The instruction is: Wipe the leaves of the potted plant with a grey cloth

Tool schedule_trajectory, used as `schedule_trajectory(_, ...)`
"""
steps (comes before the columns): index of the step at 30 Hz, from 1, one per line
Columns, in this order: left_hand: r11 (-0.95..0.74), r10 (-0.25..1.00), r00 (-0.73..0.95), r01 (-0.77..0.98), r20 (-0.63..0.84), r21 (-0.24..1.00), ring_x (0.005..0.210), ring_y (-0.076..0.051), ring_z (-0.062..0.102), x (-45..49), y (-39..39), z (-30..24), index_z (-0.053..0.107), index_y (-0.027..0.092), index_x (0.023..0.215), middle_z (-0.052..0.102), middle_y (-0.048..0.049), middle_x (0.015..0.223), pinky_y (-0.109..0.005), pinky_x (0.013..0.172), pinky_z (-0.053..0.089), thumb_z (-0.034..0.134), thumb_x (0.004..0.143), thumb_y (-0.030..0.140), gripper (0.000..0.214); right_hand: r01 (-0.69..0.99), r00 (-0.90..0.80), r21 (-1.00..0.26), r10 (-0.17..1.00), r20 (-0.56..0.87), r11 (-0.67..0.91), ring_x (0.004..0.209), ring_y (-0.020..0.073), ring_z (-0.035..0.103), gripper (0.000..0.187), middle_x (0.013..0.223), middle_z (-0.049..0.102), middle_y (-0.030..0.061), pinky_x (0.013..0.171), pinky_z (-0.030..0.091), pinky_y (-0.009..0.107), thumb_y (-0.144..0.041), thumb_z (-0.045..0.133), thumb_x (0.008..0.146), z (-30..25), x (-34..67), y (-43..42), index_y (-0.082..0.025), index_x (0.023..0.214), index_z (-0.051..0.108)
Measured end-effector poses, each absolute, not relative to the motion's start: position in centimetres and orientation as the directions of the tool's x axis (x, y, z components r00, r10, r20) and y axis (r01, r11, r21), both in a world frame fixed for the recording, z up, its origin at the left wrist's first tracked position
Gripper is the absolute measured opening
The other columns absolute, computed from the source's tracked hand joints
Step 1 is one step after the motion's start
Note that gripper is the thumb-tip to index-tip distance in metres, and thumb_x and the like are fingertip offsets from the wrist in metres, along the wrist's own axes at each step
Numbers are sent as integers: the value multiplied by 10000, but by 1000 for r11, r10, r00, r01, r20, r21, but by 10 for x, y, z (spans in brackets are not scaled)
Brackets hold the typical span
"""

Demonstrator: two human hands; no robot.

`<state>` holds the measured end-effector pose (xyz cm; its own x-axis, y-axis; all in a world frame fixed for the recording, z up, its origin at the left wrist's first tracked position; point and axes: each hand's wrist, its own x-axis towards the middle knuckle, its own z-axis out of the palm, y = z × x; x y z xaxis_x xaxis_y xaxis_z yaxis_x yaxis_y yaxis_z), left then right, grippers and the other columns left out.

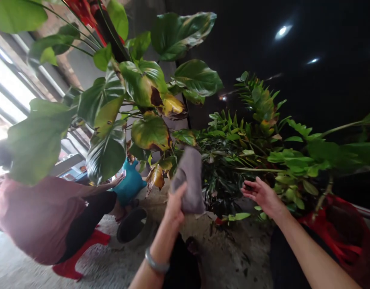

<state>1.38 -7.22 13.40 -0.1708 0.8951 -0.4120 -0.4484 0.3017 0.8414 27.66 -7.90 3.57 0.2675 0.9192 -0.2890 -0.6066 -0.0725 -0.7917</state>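
Observation:
My left hand [175,205], with a bangle on its wrist, is closed on a folded grey cloth [192,182]. The cloth is slightly blurred and hangs just below a large potted plant's broad leaves [151,132], several of them yellowed and brown at the edges. To the right, my right hand [261,196] is held out with its fingers apart and nothing in it. It is close to the dense small-leaved plants [233,140], beside a thin stem [260,170]. Whether its fingertips touch any leaf, I cannot tell.
At left a person in a pink top [43,216] sits on a red stool [82,253], a hand near a turquoise pot [130,182]. A dark bucket [132,225] stands on the concrete floor. A red bag [350,228] lies at right, below a dark glossy wall [323,88].

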Motion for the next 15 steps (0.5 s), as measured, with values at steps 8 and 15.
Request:
schedule_trajectory(8, 446, 831, -88, -481, -549, 754, 478, -177, 624, -10, -128, 135, 675, 101, 799, 690, -59, 580, -255, 490, 505, 665, 686, 88, 115, -589, 255, -803, 921, -293, -92, 713, 255, 688, 244, 734, 718, 122, 704, 536, 386, -406, 607, 777, 30, 286, -79, -182, 747, 701)
schedule_trajectory(15, 170, 923, -202, -548, -327, 819, 603, -147, 674, 11, -40, 155, 676, 114, 905, 716, -25, 672, -267, 694, 563, 632, 741, 82, 173, -616, 248, -780, 913, -325, -110, 689, 230, 692, 225, 703, 730, 101, 666, 547, 356, -316, 551, 802, 39, 271, -79, -189, 710, 713)
